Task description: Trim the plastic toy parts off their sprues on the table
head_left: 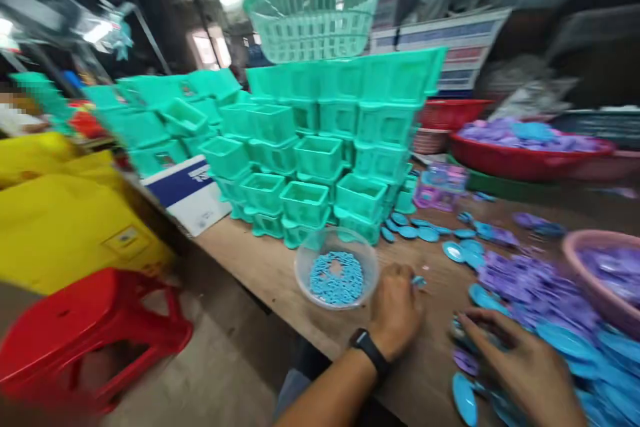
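**Two hands among blue and purple plastic discs at a wooden bench**

Head view: the left hand, a black wristband on its wrist, sits low in the centre of the frame with its fingers curled shut around a small blue plastic piece that pokes out at the fingertips. Just left of that hand, nearly touching it, stands a clear round plastic bowl with a flat layer of small light-blue plastic pieces in its bottom.

The right hand lies at the lower right, fingers spread narrowly and pressed down on a heap of blue and purple oval plastic discs; whether it grips one I cannot tell, since motion blur hides the fingertips. The heap runs along the right side of the brown wooden tabletop.

Behind the bowl, in the centre, rises a stack of teal square plastic tubs, with a teal slotted plastic basket on top. At the upper right sits a red round plastic basin of purple pieces, and a pink bowl at the right edge. A red plastic stool stands at the lower left, beside yellow sacks.
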`<state>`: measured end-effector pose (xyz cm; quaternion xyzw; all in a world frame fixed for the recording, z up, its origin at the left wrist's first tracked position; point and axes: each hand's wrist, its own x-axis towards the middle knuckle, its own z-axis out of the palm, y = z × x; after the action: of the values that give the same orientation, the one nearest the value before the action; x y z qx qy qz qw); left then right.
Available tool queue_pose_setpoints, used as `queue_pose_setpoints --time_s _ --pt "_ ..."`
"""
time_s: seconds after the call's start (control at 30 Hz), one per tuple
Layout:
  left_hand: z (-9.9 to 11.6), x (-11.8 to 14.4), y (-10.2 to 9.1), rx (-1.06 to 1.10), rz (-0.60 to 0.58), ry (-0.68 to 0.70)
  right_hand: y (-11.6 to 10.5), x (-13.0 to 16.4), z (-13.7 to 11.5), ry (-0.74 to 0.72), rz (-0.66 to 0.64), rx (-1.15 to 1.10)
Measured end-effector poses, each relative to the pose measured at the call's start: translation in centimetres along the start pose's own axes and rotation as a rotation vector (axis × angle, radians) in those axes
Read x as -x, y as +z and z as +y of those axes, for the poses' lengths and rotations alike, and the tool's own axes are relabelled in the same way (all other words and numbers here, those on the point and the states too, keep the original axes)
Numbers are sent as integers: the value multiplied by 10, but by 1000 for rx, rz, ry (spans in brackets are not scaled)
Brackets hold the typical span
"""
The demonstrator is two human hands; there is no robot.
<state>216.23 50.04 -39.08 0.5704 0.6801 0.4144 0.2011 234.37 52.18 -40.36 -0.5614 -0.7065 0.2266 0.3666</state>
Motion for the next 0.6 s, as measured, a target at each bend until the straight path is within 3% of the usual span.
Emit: queue_pose_setpoints --time_s 0.17,0.4,0.6 --pt "14 2 -6 161 25 -57 -1 -9 -17 123 2 -85" --pt "12 20 -13 236 36 -57 -6 -13 -23 -40 -19 -22" --pt "3 39 -27 234 65 -45 -9 -18 -20 -149 -84 255"
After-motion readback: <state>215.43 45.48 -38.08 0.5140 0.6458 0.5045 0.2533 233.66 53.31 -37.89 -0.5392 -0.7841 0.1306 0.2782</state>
